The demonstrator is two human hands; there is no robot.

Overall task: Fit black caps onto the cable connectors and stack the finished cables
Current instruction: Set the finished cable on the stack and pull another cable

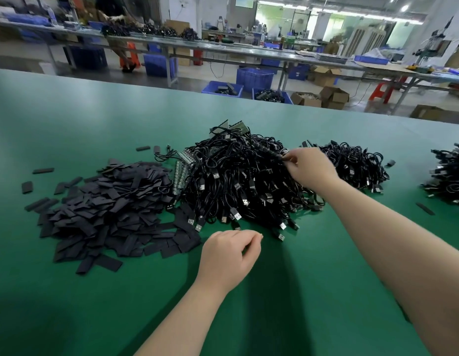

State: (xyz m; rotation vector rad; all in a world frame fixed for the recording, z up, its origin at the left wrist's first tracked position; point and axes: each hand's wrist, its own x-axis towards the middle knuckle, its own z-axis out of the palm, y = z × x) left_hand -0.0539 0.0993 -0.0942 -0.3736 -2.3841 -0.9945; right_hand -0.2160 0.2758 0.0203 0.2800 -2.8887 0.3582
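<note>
The left hand (229, 255) sits nearest, knuckles up, low over the green worktop (300, 291), its fingers curled loosely inward; whether anything is held inside them cannot be told. Its forearm runs in from the lower edge. It lies just in front of the large central pile of cables (238, 181), whose silver connectors (237, 216) spill toward it.

The right hand (310, 167) is stretched farther out, forearm crossing from the lower right, wrist bent so the fingers point left. Its thumb and fingertips pinch a black capped piece (270, 152) at the upper right flank of the central pile.

To the left of that pile, touching its edge, lies a broad heap of flat black caps (107, 209), with stray caps scattered on the worktop around it. Small green circuit boards (180, 173) show between the two heaps.

Behind the right hand sits a second cable pile (357, 163); a third pile (449, 176) lies well apart at the right edge.

Beyond the worktop stand long benches (223, 47), blue crates (254, 78) and cardboard boxes (333, 97) on the floor.
</note>
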